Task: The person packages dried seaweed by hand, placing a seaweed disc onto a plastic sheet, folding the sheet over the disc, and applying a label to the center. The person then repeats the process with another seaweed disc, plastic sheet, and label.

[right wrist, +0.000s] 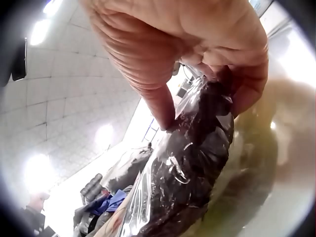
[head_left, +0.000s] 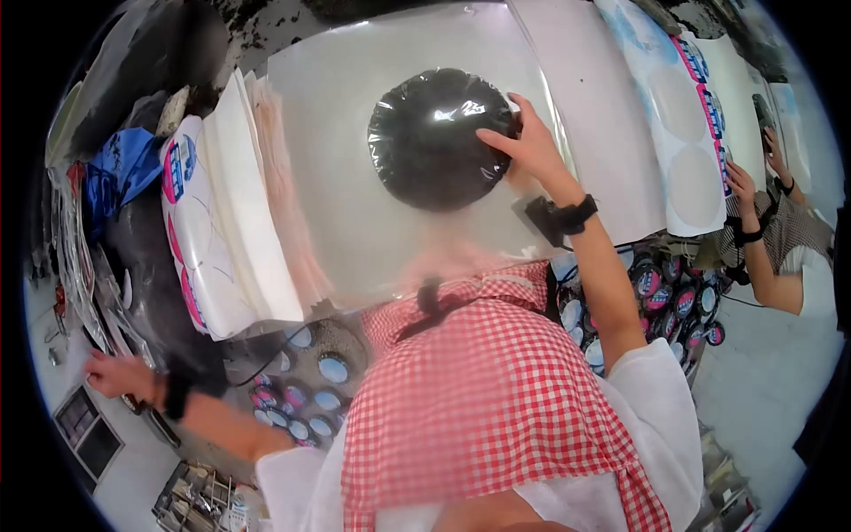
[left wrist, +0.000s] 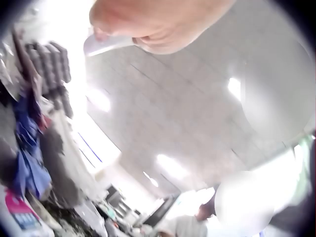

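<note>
A round dark package in shiny clear plastic wrap lies on a pale, see-through sheet over the work surface. My right hand holds its right edge, thumb over the top and fingers around the side. The right wrist view has the wrapped package close up, its film creased below the thumb. Out at the far left, my left hand is blurred, away from the package. In the left wrist view this hand pinches a thin whitish piece, its kind unclear.
Stacked printed sheets stand left of the work surface, beside a blue cloth or bag. Printed round labels lie to the right. Small round packs sit below on both sides. Another person's hands are at far right.
</note>
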The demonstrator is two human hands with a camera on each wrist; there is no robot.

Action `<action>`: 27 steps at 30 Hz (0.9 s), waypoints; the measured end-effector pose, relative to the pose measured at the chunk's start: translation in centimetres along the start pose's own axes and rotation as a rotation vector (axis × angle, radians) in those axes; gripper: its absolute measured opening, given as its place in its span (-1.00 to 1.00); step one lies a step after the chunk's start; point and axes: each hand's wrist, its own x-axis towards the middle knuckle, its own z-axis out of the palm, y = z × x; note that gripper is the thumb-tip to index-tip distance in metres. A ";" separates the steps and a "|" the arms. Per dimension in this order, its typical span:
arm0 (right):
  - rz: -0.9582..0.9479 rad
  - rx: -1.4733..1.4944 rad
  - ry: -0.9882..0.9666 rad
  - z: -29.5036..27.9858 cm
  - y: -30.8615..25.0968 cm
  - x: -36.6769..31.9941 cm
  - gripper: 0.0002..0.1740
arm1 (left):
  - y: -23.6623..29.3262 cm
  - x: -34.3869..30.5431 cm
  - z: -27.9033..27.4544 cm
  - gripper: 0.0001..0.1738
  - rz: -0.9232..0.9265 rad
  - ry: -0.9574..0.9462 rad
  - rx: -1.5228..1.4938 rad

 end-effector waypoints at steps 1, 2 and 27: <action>0.024 0.072 -0.037 0.4 -0.9 -0.1 -0.06 | 9.0 -2.9 -3.6 -0.49 -0.191 0.196 -0.499; 0.046 0.145 -0.072 0.7 -2.1 -0.3 -0.11 | 14.7 -6.6 -5.4 -0.50 -0.182 0.184 -0.481; 0.016 0.189 -0.095 1.3 1.0 0.7 -0.53 | 43.2 -24.7 -4.2 -0.42 0.847 -0.737 -0.804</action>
